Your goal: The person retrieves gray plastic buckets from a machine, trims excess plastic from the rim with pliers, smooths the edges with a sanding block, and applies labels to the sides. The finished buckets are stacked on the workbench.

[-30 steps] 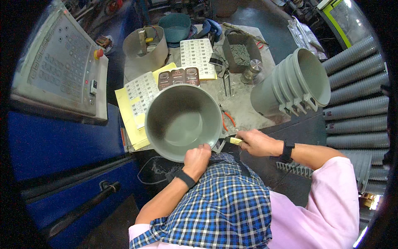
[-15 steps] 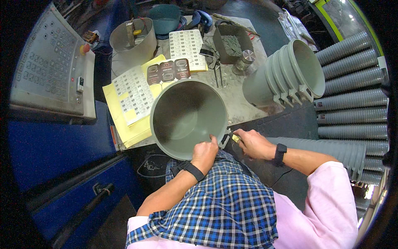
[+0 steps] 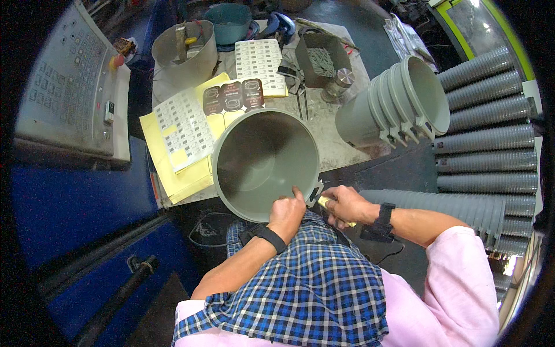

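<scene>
A person in a checked apron holds a grey plastic bucket (image 3: 263, 165) at the near edge of a cluttered workbench (image 3: 341, 153), its open mouth facing up toward the camera and its long axis running away from the body toward the bench. The left hand (image 3: 286, 213) is clamped on the near rim, thumb inside. The right hand (image 3: 346, 205), just beside it to the right, is closed around a small yellow-handled tool (image 3: 325, 202) set against the handle lug (image 3: 315, 194) on the rim; both hands sit at the same lower-right part of the rim, almost touching. The bucket is empty. At the right edge of the bench a nested stack of buckets (image 3: 399, 101) lies on its side. Near the far left corner, a grey tub (image 3: 185, 52) holds tools. Label sheets (image 3: 182, 127) lie on yellow paper at the left edge.
</scene>
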{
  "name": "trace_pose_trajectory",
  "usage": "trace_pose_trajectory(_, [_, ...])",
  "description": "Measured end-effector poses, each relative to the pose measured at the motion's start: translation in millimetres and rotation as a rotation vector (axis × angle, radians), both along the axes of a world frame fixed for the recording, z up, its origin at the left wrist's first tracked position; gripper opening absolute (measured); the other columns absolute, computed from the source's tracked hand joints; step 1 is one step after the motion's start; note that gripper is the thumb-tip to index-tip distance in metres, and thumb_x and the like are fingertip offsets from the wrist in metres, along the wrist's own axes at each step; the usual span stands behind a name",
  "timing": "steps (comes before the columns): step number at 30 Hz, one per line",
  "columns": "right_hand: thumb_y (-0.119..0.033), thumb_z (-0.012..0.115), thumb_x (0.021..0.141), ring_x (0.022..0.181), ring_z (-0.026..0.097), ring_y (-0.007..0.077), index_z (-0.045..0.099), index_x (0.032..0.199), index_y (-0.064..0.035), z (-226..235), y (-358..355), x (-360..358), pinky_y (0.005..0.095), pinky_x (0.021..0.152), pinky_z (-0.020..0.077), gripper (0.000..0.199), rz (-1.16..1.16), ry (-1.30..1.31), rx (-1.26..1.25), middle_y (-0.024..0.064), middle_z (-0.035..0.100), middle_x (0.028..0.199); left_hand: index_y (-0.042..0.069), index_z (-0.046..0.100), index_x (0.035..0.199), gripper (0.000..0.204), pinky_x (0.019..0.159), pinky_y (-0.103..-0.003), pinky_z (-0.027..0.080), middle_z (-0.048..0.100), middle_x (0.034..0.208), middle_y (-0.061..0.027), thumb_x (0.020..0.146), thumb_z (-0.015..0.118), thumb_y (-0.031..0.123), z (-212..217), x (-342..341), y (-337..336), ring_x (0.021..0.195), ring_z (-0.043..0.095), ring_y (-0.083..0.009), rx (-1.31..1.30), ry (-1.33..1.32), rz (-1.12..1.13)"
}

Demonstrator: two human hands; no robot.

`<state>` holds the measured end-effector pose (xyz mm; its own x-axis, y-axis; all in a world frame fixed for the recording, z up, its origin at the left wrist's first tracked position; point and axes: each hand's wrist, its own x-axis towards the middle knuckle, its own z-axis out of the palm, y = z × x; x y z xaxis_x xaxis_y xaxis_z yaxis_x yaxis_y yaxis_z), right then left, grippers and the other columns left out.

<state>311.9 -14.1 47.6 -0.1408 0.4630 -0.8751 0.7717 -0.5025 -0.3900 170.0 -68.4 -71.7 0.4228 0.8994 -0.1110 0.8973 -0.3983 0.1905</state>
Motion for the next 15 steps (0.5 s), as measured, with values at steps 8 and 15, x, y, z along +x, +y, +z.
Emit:
trace_pose_trajectory(8, [0.000,0.042,0.080,0.053,0.065,0.0245,0.057,0.089,0.0100,-13,3,7,0.0355,0.051,0.0538,0.020,0.404,-0.133,0.276,0.0173,0.061,0.058,-0.003,0.057,0.112,0.048,0.051,-0.032,0.052,0.064,0.065,-0.0101,0.068,0.062,0.015,-16,5,-4,0.060,0.064,-0.0205,0.000,0.044,-0.050])
trace_pose_trajectory(15, [-0.001,0.040,0.087,0.049,0.061,0.0164,0.053,0.117,0.0058,-18,-2,-9,0.0290,0.046,0.0522,0.033,0.150,-0.060,-0.100,0.0124,0.063,0.065,-0.002,0.058,0.112,0.049,0.045,-0.029,0.046,0.062,0.061,-0.0071,0.067,0.061,0.016,-20,8,-8,0.056,0.060,-0.0162,0.023,0.077,-0.043])
